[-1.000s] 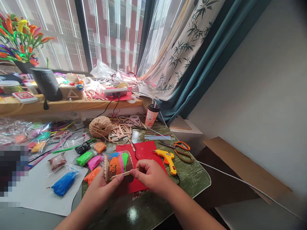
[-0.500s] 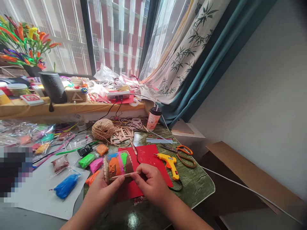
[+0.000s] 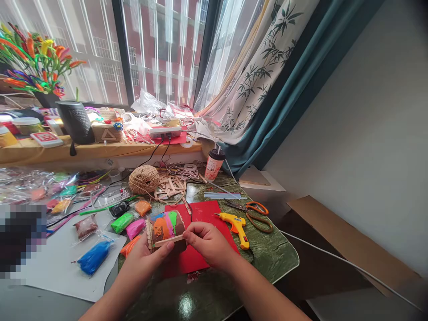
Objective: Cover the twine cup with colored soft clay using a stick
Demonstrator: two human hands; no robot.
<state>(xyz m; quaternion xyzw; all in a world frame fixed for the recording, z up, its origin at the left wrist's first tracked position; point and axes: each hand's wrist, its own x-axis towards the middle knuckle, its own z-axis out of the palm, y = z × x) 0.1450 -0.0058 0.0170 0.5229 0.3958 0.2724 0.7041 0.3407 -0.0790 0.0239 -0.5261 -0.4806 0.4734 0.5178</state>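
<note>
Clay-daubed cylinder [image 3: 162, 227] is lying sideways in the left grip [image 3: 143, 261], which is clasping its left end while the thumb is touching a wooden stick [image 3: 177, 239] across the near side. The right grip [image 3: 209, 245] is pinching the stick's right end, nearly closed. A red sheet [image 3: 202, 215] is lying beneath the right grip; a yellow glue gun [image 3: 237, 228] is resting on the bench [image 3: 274, 255], just right of it.

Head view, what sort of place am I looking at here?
Probably a craft corner by a window, perhaps in a home or small studio. The table bears a yellow glue gun, orange-handled scissors and a ball of twine.
</note>
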